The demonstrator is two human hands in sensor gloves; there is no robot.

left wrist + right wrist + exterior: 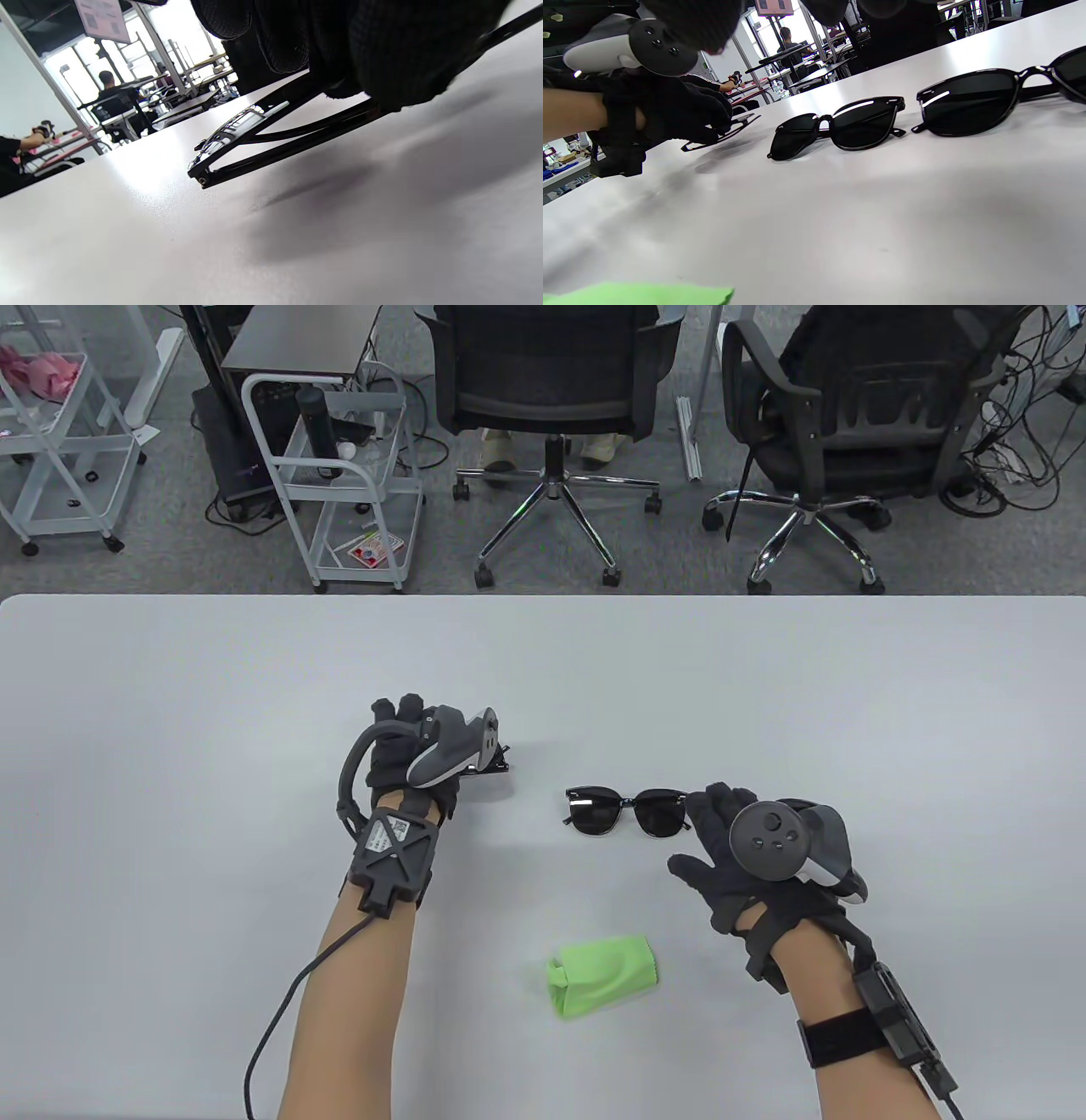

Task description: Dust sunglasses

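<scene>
1. An office floor with two black swivel chairs (551,381) and white wire carts lay beyond a pale grey desk (170,712).
2. The left hand (407,763), left of the desk's centre, curled its fingers round a folded black-framed pair of sunglasses (231,127) that touched the desk.
3. The right hand (738,857), right of centre, was spread and relaxed, holding nothing. Its fingertips were at the end of a second dark-lensed black pair (628,812) lying at the centre; contact could not be told.
4. A crumpled lime-green cloth (602,976) lay untouched toward the near edge.
5. Judged step: sorting the pairs, dusting not begun. The next move called for one hand to take the cloth while the other steadied a pair.
6. Count: three pairs, the third (971,103) seen only from the right wrist; one cloth.
</scene>
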